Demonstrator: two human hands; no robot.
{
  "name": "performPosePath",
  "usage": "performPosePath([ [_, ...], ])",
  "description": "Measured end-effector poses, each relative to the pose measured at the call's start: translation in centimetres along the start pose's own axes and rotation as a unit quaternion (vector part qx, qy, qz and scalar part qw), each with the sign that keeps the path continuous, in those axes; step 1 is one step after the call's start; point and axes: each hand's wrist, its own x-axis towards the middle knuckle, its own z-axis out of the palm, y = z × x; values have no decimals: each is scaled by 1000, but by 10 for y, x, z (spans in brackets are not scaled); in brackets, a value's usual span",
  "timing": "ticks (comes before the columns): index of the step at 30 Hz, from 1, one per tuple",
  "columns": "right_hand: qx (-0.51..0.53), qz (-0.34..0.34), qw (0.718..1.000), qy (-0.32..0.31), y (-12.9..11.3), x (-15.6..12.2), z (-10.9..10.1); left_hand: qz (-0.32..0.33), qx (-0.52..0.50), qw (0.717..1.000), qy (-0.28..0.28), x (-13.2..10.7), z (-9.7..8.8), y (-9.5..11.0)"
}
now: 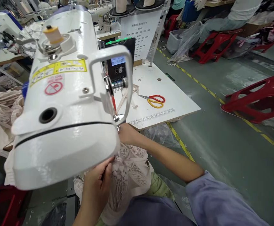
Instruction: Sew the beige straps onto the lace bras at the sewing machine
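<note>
A pale beige lace garment (121,175) hangs over my lap, below the head of a white sewing machine (63,150). My left hand (96,180) pinches the garment's upper edge between thumb and fingers, close under the machine head. On the far side, my right hand (128,135) reaches in near the needle area, at the corner of the white table (179,100). Its fingertips are hidden behind the machine head, so their grip does not show. The needle and part of the garment are also out of sight there.
Red-and-yellow-handled scissors (156,100), beige strips (125,97) and a printed ruler (151,116) are on the table. A control screen (120,62) stands behind. Red stools (259,97) are to the right; piled lace fabric (0,110) lies left. A person sits farther back.
</note>
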Motion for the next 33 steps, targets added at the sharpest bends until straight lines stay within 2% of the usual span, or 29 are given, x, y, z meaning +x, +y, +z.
performPosePath([
  [5, 22, -20, 1000, 9, 6, 3, 7, 36, 62, 997, 34, -3, -3, -8],
  [8, 14, -10, 1000, 11, 8, 5, 12, 35, 75, 995, 61, -4, -4, -11],
  [13, -4, -34, 999, 21, 13, 6, 17, 29, 67, 994, 81, -5, -1, -12],
  [21, 14, -32, 999, 25, 12, 3, 12, 49, 63, 992, 100, -1, 3, -11],
  [29, -4, -42, 998, 39, 12, 2, 11, 34, 55, 991, 115, 1, 6, -4],
  [33, -3, -35, 998, 42, 14, 1, 11, 32, 69, 987, 143, -2, 7, -10],
])
